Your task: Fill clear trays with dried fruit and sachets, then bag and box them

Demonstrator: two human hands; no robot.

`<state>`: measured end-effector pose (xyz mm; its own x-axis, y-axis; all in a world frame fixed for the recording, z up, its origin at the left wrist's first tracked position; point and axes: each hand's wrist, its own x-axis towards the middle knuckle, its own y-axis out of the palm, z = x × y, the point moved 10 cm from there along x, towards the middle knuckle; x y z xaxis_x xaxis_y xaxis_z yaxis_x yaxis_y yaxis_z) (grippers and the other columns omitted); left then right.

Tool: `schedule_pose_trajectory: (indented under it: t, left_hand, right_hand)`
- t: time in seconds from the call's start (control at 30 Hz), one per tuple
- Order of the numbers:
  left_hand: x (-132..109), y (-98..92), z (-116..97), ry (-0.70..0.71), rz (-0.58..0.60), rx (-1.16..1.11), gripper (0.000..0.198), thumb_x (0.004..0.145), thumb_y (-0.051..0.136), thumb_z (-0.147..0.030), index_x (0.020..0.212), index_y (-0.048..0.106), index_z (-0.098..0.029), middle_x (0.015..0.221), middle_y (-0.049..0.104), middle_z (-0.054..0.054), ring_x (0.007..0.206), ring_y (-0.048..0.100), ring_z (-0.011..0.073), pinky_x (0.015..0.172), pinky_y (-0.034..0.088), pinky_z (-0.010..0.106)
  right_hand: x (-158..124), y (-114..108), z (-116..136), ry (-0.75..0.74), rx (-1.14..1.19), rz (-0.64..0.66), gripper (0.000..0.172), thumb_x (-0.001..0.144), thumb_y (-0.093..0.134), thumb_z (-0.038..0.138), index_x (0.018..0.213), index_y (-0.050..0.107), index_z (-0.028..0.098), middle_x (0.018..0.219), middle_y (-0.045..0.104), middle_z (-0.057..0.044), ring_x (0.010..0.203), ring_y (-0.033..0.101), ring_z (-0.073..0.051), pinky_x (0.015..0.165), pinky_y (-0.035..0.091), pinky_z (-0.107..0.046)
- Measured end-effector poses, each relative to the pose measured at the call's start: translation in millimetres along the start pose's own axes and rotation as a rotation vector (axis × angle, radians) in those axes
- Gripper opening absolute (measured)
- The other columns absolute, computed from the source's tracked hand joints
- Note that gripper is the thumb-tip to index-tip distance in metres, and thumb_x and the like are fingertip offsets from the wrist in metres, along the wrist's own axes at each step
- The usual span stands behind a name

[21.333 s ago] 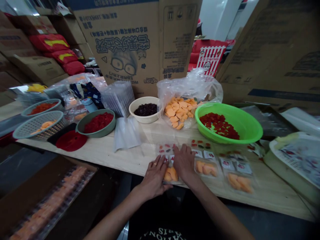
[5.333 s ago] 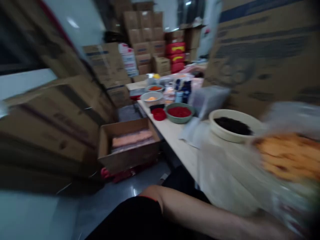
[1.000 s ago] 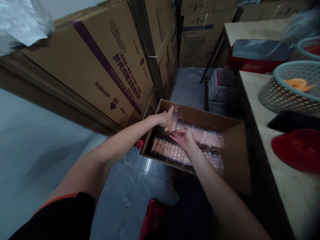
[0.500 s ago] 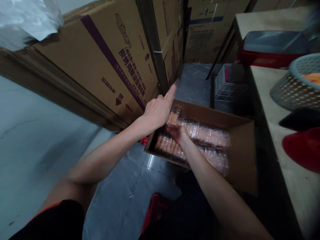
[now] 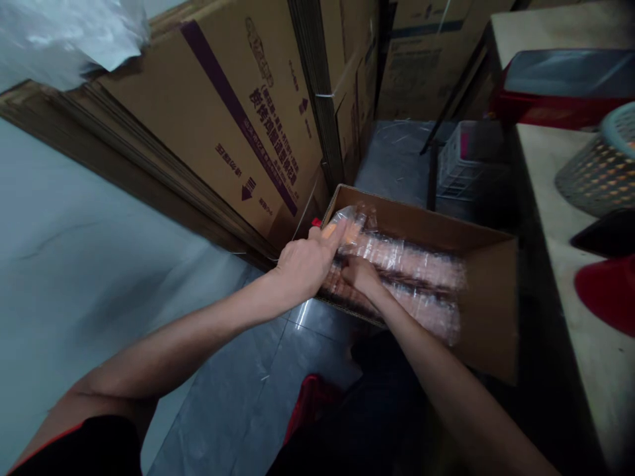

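Observation:
My left hand is at the near left corner of an open cardboard box, closed on a clear plastic packet with something orange inside. Its index finger points along the packet. Inside the box, my right hand lies among the packets with its fingers curled in; their tips are hidden and blurred. Two rows of clear-wrapped packets with pinkish-orange contents run along the box, standing closely side by side.
Flattened printed cartons lean on the left wall, with a plastic bag on top. At right, a worktop carries a woven basket, a red-based container and a red object. A white crate stands beneath.
My left hand has come down from above the box's far left corner to the packets, bringing the clear packet. The right hand's fingers have curled in. The view has shifted slightly.

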<state>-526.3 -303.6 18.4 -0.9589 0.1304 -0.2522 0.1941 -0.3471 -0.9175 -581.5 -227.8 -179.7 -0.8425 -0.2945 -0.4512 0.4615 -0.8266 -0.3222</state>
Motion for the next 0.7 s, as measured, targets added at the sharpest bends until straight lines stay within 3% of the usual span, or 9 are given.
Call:
schedule_pose_trajectory:
  t: [0.1,0.17,0.3,0.43,0.57,0.7]
  left_hand:
    - [-1,-6.0,0,-0.005,-0.009,0.004,0.081,0.093,0.046,-0.015,0.159,-0.001,-0.027,0.109,0.056,0.012,0.076,0.068,0.0199,0.067,0.055,0.032]
    - [-2,-4.3,-4,-0.009,-0.032,0.026,0.079,0.095,0.042,-0.014,0.159,-0.001,-0.029,0.108,0.056,0.011,0.076,0.067,0.0191,0.067,0.054,0.03]
    - [0,14.0,-14,0.003,-0.053,0.065,0.073,0.097,0.038,-0.013,0.159,0.005,-0.03,0.109,0.056,0.014,0.081,0.068,0.0213,0.066,0.054,0.03]
    - [6,46.5,-22,0.022,-0.009,0.056,0.067,0.097,0.034,-0.01,0.158,0.015,-0.027,0.11,0.058,0.016,0.082,0.069,0.0221,0.065,0.055,0.031]
    - [17,82.6,-30,0.055,0.09,-0.004,0.061,0.096,0.035,-0.005,0.155,0.023,-0.013,0.105,0.064,0.019,0.093,0.07,0.0251,0.074,0.056,0.034]
    - [27,105.6,-38,0.108,0.253,-0.105,0.043,0.091,0.061,-0.02,0.132,0.057,-0.009,0.11,0.065,0.02,0.103,0.068,0.0285,0.086,0.055,0.035]
  right_hand:
    - [-20,39,37,-0.456,-0.549,0.184,0.02,0.078,0.066,0.023,0.096,0.072,0.018,0.121,0.068,-0.015,0.127,0.051,-0.035,0.106,0.038,-0.046]
    - [-35,68,40,-0.691,-0.915,0.316,0.027,0.084,0.061,0.021,0.109,0.071,0.02,0.131,0.064,-0.014,0.133,0.045,-0.035,0.109,0.032,-0.051]
    - [-28,75,16,-0.671,-1.152,0.362,0.032,0.089,0.055,0.018,0.117,0.07,0.022,0.135,0.06,-0.014,0.132,0.043,-0.035,0.106,0.031,-0.054]
    - [-24,72,0,-0.665,-1.105,0.35,0.033,0.087,0.056,0.017,0.117,0.07,0.021,0.136,0.058,-0.015,0.131,0.042,-0.036,0.106,0.03,-0.053]
    - [-22,73,-1,-0.66,-1.064,0.354,0.032,0.089,0.052,0.016,0.115,0.071,0.022,0.133,0.061,-0.013,0.128,0.046,-0.034,0.104,0.031,-0.051]
    - [-30,67,1,-0.63,-0.99,0.376,0.037,0.081,0.064,0.018,0.117,0.07,0.022,0.136,0.06,-0.012,0.131,0.045,-0.032,0.106,0.032,-0.045]
